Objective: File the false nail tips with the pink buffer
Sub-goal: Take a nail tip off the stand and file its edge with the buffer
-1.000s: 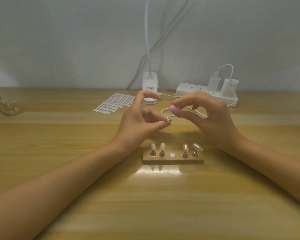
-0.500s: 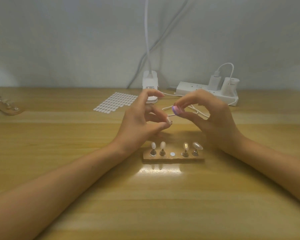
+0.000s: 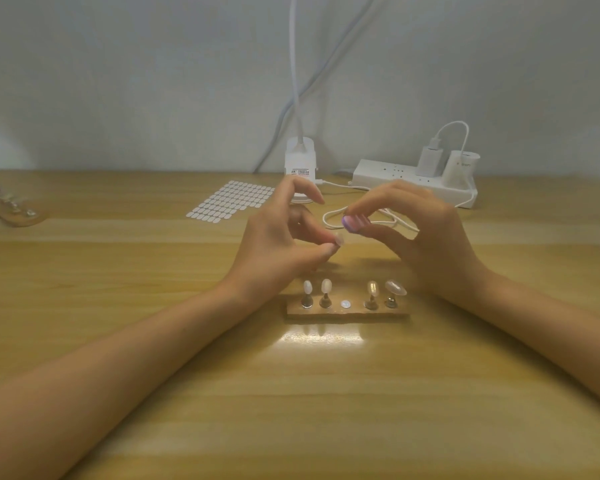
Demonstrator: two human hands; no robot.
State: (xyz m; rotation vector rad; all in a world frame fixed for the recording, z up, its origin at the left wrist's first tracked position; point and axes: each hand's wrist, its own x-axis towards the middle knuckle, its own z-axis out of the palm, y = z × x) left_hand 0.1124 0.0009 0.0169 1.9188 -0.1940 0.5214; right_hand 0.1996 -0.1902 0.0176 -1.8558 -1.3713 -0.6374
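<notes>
The fingers (image 3: 321, 253) of the left hand (image 3: 278, 244) pinch a small false nail tip (image 3: 338, 240). The right hand (image 3: 426, 237) pinches the pink buffer (image 3: 354, 223) just beside it, above the middle of the tabletop (image 3: 291, 403). A hard stroke could flick the barely held tip loose towards the wooden stand (image 3: 347, 312) below.

Two bare forearms reach inward. The left grip (image 3: 278, 244) pinches a nail tip (image 3: 338, 239), index finger raised; the right grip (image 3: 426, 237) pinches a pink buffer (image 3: 354, 223).
</notes>
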